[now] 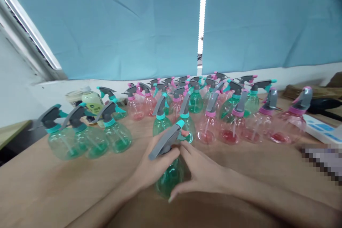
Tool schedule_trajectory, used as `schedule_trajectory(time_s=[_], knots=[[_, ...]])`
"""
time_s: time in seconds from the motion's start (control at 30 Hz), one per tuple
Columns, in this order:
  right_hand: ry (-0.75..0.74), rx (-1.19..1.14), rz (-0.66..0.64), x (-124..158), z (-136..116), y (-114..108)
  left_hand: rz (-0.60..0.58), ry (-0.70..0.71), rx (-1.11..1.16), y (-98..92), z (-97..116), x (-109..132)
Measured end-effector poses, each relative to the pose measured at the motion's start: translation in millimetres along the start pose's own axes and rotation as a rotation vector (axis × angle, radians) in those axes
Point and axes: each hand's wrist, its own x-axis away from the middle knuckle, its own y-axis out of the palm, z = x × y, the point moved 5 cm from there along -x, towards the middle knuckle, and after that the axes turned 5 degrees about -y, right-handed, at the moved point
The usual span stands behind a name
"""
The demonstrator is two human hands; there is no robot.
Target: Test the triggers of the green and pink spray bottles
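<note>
Close in front of me stands a green spray bottle (171, 178) with a grey trigger head and a turquoise nozzle. My left hand (157, 158) is wrapped round its neck, just under the head. My right hand (199, 165) cups the bottle's right side, thumb low near the base and fingers at the neck. The collar is hidden behind my fingers. Just beyond my hands are two more green spray bottles (161, 123), with a row of pink spray bottles (231, 135) to their right. Several green spray bottles (97, 142) stand in a group at the left.
Many pink and green spray bottles (196, 101) crowd the back of the wooden table (53, 188). A pale green labelled bottle (92, 101) is at the back left. On the right lie a blue-and-white box (324, 128), a black object (324, 105) and a pixelated item (324, 160).
</note>
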Motion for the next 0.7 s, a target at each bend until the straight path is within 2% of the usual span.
schedule_trajectory(time_s=[0.17, 0.33, 0.53, 0.7], knots=[[0.082, 0.042, -0.096, 32.5, 31.6, -9.3, 0.096, -0.002, -0.133, -8.1, -8.8, 4.3], [0.196, 0.079, -0.156, 64.3, 57.3, -5.1, 0.131, -0.015, -0.089, -8.5, -15.7, 6.8], [0.200, 0.125, -0.225, 66.2, 59.4, -0.2, 0.064, -0.060, -0.019, -4.9, -15.1, 6.3], [0.194, 0.129, -0.246, 63.5, 58.5, -1.1, 0.061, -0.013, -0.047, -6.1, -9.0, 8.0]])
